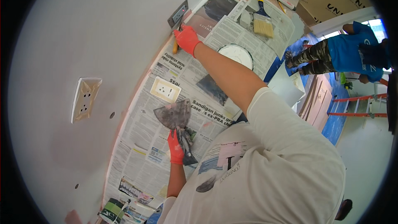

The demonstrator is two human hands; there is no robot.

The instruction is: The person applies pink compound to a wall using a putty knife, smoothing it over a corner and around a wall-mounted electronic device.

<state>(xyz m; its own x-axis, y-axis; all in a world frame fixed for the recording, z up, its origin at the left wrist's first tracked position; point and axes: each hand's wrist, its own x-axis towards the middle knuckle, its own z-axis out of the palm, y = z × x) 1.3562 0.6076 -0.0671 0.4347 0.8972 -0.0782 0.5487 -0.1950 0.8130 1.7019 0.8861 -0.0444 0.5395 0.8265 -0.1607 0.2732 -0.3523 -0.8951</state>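
The left hand (pixel 175 148) grips a wide, smeared scraper (pixel 174 115) over newspaper (pixel 139 139); the right hand (pixel 188 40) clasps an orange-handled tool (pixel 175 48) near the dark wall outlet (pixel 178 13); a brush (pixel 263 25) lies beyond.

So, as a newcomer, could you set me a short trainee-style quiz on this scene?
1. Choose one: the paintbrush has bristles that are (a) black, (b) pale tan, (c) red.
2. True or false: the right hand is nearer the dark wall outlet than the left hand is.
3. What wide-bladed tool is in the left hand?

Key: 1. b. 2. True. 3. A scraper.
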